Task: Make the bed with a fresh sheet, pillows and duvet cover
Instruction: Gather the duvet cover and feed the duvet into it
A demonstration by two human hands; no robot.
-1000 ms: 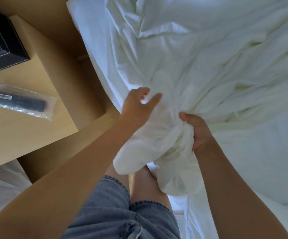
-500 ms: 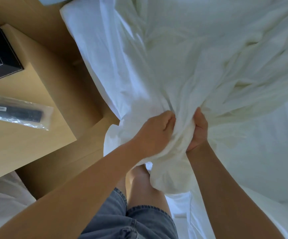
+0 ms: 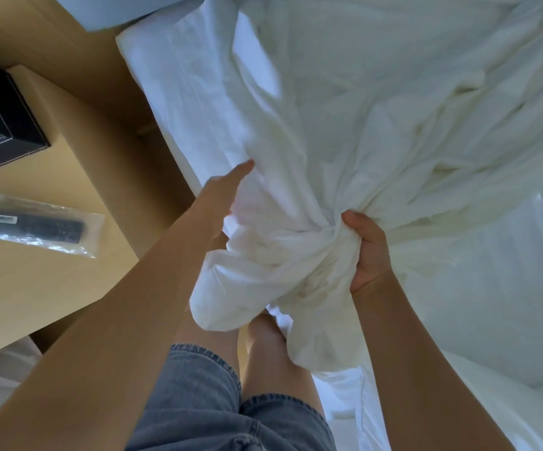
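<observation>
A crumpled white sheet lies spread over the bed, gathered into a thick bunch at the near edge. My right hand grips that bunch, fingers curled into the folds. My left hand reaches forward along the left side of the bunch with straight fingers, partly slipped under the cloth; its fingertips are hidden or blurred. The bunch's loose end hangs down over my knees. The white mattress surface shows at the right under the sheet.
A light wooden bedside table stands at the left, close to the bed. On it lie a black remote in a clear plastic bag and a black box. My legs in denim shorts are below.
My left hand has let go of the bunch it gripped half a second ago and reached forward with straight fingers. My right hand keeps its grip.
</observation>
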